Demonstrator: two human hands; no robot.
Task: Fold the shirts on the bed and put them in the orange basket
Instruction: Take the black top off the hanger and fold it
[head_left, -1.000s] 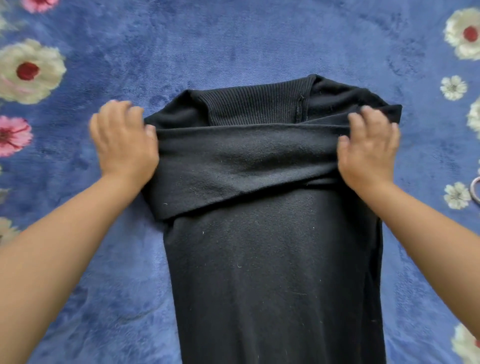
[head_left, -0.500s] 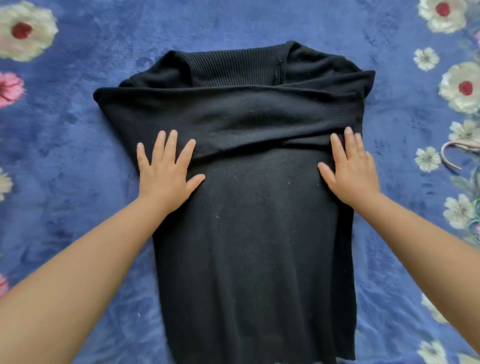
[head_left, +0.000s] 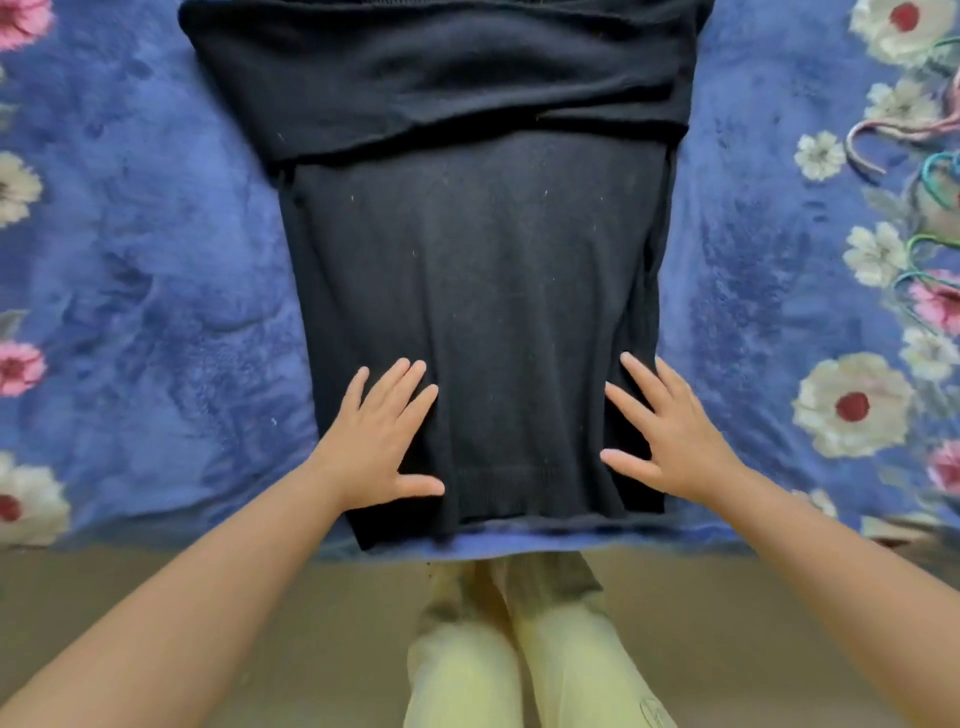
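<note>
Running off-frame above: shirt (head_left: 467, 291) collar.

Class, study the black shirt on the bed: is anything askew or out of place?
Yes. On the black shirt, the folded sleeve band runs slanted, its lower edge dropping toward the left, and it juts past the body there. Coloured hangers lie loose on the blanket.

A black knit shirt (head_left: 467, 291) lies flat on the blue flowered bed (head_left: 156, 270), its length running from near to far. Its ribbed hem lies at the near edge of the bed. At the far end, sleeves are folded across the body in an overlapping band. The sides are tucked in, leaving a narrow long shape. The fabric carries small specks of lint.
</note>
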